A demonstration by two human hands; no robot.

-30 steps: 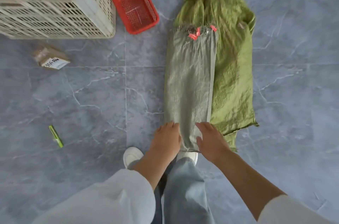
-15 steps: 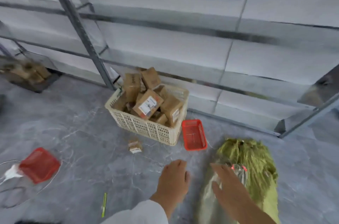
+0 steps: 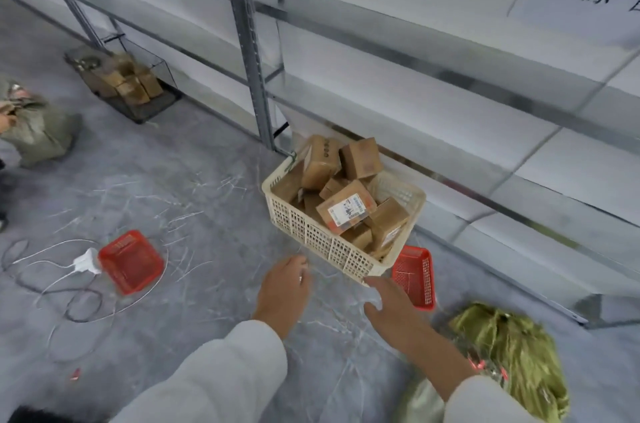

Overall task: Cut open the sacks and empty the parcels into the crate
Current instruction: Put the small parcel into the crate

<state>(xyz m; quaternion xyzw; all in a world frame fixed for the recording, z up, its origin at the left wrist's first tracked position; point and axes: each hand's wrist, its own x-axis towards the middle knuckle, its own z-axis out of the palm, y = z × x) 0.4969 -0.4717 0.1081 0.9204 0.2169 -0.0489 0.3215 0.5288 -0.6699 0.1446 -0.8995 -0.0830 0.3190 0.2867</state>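
Note:
A cream plastic crate (image 3: 311,239) piled with brown cardboard parcels (image 3: 346,207) stands on the grey floor by a metal rack. Both my hands hang in the air just in front of it with nothing in them. My left hand (image 3: 284,291) is relaxed, its fingers pointing at the crate's near wall. My right hand (image 3: 391,308) is spread open close to the crate's near corner. Flattened green sacks (image 3: 509,346) lie at the lower right, behind my right forearm, with a greyer sack (image 3: 420,402) under the sleeve.
A small red basket (image 3: 414,275) lies right of the crate, another red basket (image 3: 131,261) at the left beside white cables and a plug (image 3: 85,263). A full grey sack (image 3: 38,131) and a dark crate of parcels (image 3: 128,86) are farther left. The metal rack's upright (image 3: 249,58) rises behind.
My head has lifted from the floor to the crate and rack. Both hands let go of the folded grey sack and now hover empty near the crate.

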